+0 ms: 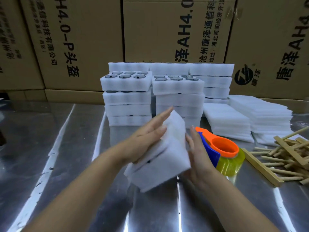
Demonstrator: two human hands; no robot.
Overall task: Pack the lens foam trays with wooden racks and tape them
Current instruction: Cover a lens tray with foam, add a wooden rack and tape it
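Observation:
A white foam bundle [165, 158] of stacked lens trays is tilted on edge over the steel table, pressed between both palms. My left hand [147, 139] lies flat against its left face with fingers straight. My right hand [197, 156] presses its right side. Just right of that hand lies an orange and blue tape dispenser [220, 148] with a yellowish tape roll. Wooden racks and sticks [284, 153] lie in a loose heap at the right. Stacks of foam trays with round lenses [127, 96] stand behind the bundle.
Flat white foam sheets [242, 119] are piled at the back right. Large printed cardboard boxes [80, 39] form a wall behind the table. The steel table [58, 148] is shiny and reflective at the left and front.

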